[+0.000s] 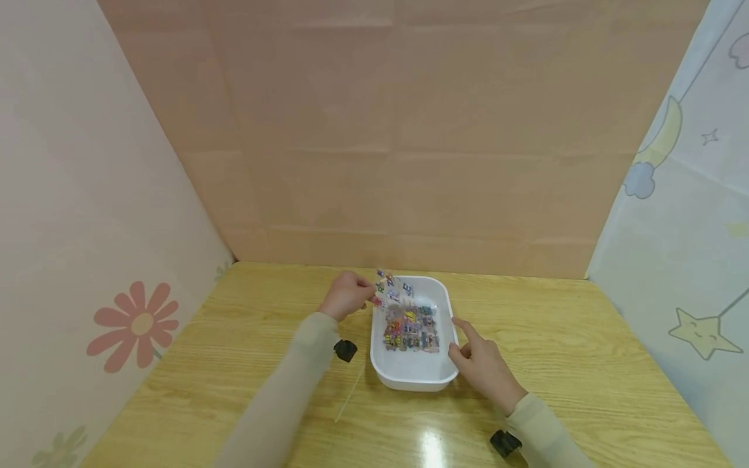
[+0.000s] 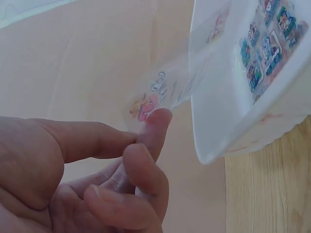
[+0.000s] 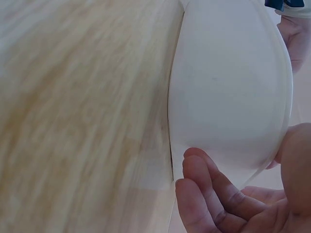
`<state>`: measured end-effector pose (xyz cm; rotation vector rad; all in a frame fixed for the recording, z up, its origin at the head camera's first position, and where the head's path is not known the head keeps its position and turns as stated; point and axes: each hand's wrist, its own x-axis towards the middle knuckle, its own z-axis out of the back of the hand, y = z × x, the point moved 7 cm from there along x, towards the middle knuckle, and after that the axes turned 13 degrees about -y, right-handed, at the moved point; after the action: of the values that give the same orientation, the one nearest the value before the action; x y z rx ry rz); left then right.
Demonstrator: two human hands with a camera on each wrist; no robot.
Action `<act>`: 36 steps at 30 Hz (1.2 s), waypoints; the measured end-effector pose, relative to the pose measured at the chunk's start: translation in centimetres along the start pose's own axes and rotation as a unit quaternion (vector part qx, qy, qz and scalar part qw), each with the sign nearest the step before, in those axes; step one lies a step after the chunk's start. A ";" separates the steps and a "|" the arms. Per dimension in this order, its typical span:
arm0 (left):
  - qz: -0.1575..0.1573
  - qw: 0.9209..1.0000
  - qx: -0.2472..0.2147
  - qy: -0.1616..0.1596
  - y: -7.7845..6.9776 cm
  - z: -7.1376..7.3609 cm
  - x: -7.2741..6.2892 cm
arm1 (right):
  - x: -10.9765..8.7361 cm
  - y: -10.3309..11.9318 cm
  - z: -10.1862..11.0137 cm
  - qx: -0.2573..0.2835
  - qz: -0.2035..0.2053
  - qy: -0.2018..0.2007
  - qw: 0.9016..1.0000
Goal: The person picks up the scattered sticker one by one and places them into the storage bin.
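A white plastic tub (image 1: 414, 377) with rounded corners stands on the table. Inside it lie clear sticker sheets (image 1: 411, 331) printed with small colourful cartoon figures. At the tub's far left corner, my left hand (image 1: 349, 296) pinches the edge of another clear sticker sheet (image 1: 393, 289) between thumb and fingers. That sheet (image 2: 182, 82) is raised and tilted over the tub; in the left wrist view it is see-through. My right hand (image 1: 482, 364) holds the tub's right rim, thumb at the edge. Its other fingers (image 3: 199, 182) curl beside the outer wall in the right wrist view.
A thin pale strip (image 1: 350, 393) lies on the wooden table (image 1: 263, 338), left of the tub. A plain tan backdrop (image 1: 404, 162) rises behind the table. Patterned sheets (image 1: 134, 214) hang at both sides. Each wrist carries a small black device (image 1: 345, 351).
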<state>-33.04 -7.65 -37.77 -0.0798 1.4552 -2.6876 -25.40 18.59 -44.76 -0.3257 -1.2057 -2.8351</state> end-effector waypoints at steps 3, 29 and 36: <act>-0.004 1.000 0.010 0.001 -0.2 -0.7 0.0 | 0.0 0.0 0.0 -0.001 0.000 0.002 1.000; 0.000 0.999 0.011 0.040 -1.1 -6.0 -0.4 | -0.1 0.1 0.0 -0.001 -0.006 0.004 1.000; -0.005 0.999 0.040 0.033 -0.9 -6.1 -0.2 | 0.0 0.1 0.0 -0.002 0.003 0.002 1.000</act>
<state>-33.37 -2.05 -40.31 0.0065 1.3662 -2.7780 -25.39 18.49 -44.72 -0.3243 -1.1956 -2.8316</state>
